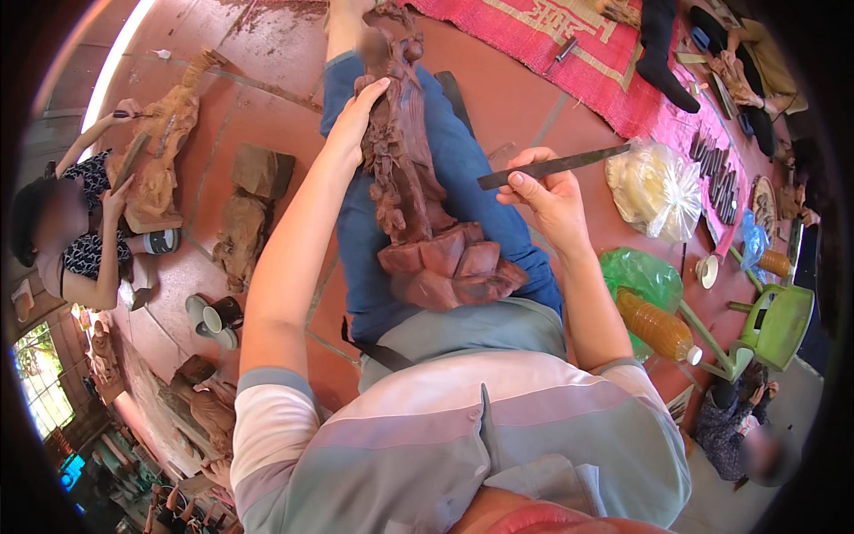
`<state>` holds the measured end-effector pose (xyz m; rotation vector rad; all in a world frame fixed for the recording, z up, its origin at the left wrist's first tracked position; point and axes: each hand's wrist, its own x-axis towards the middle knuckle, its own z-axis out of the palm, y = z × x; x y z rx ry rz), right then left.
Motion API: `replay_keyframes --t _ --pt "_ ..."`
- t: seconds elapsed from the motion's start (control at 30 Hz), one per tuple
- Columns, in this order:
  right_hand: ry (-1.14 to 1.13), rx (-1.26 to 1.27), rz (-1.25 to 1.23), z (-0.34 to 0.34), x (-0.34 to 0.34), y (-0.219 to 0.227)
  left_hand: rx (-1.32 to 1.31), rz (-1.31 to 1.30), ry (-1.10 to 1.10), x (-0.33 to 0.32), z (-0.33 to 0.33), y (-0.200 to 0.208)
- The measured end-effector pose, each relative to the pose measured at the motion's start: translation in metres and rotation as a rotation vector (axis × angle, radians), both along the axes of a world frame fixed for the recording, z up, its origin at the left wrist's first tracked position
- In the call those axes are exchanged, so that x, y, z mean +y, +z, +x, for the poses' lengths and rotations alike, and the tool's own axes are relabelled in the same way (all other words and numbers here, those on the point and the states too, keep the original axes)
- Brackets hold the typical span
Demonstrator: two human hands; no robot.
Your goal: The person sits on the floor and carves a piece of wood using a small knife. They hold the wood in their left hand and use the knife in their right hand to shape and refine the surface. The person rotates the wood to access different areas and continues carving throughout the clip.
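A dark reddish-brown carved wooden statue [411,169] lies along my lap, its rock-shaped base [454,267] toward my belly and its top pointing away from me. My left hand [360,111] grips the statue's upper part from the left side, the fingers partly hidden against it. To the right of the statue, my right hand [547,191] is raised and closed around a long flat dark strip, perhaps a file [569,164]. The strip is held level, apart from the wood.
On the left a person works on a lighter wooden statue [165,133]; wood blocks [261,171] lie between us. At right are a clear plastic bag [654,189], a bottle of amber liquid [656,325], a green plastic chair [776,327] and several carving tools [716,173] on pink cloth.
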<state>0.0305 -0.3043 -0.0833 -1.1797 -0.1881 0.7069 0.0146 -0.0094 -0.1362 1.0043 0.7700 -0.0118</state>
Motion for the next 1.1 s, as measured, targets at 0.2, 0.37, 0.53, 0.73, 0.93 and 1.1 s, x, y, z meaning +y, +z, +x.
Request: replay_keyframes --t 0.2,0.37,0.53,0.73,0.93,1.1 --pt "0.234 0.053 -0.060 0.007 0.004 -0.015 0.002 -0.018 0.107 -0.022 -0.016 0.029" --pt "0.397 -0.031 0.020 0.007 0.026 -0.018 0.106 0.085 0.008 -0.023 -0.010 0.020" --pt "0.581 -0.306 -0.140 0.019 0.041 -0.034 0.163 0.685 -0.094 0.005 -0.009 -0.008" --pt "0.686 -0.443 -0.167 0.033 0.054 -0.038 0.300 1.086 -0.199 -0.033 -0.050 0.021" --pt "0.635 -0.332 -0.194 0.043 0.075 -0.048 0.076 0.593 -0.066 -0.049 -0.091 0.019" --pt "0.730 -0.491 -0.213 0.043 0.076 -0.039 0.067 0.416 0.011 -0.051 -0.096 0.018"
